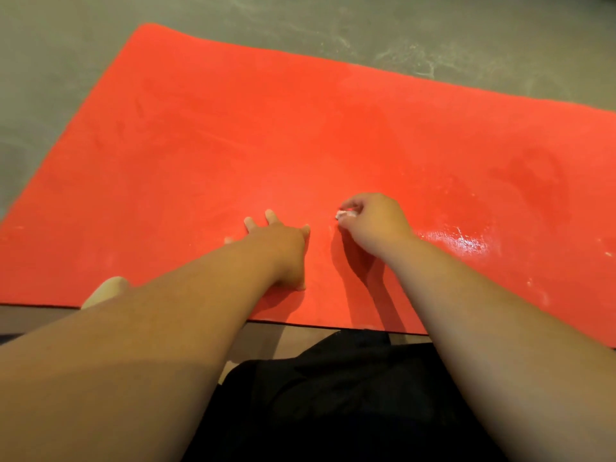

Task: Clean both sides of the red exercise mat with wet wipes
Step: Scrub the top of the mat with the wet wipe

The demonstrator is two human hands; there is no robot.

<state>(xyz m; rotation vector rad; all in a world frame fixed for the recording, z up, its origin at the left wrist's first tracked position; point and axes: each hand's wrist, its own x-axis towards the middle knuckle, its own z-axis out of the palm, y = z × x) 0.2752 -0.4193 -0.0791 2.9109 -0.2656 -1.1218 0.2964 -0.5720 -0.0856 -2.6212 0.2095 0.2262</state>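
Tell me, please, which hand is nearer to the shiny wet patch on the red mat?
The right hand, pinching a small white wipe, sits just left of the wet patch. The left hand lies flat on the mat, farther left.

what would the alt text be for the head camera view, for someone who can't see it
Seen from above, a person's right hand pinches a small crumpled wet wipe against a red exercise mat spread flat on a grey floor, while the left hand presses flat on the mat beside it. A wet sheen glistens right of the hands.
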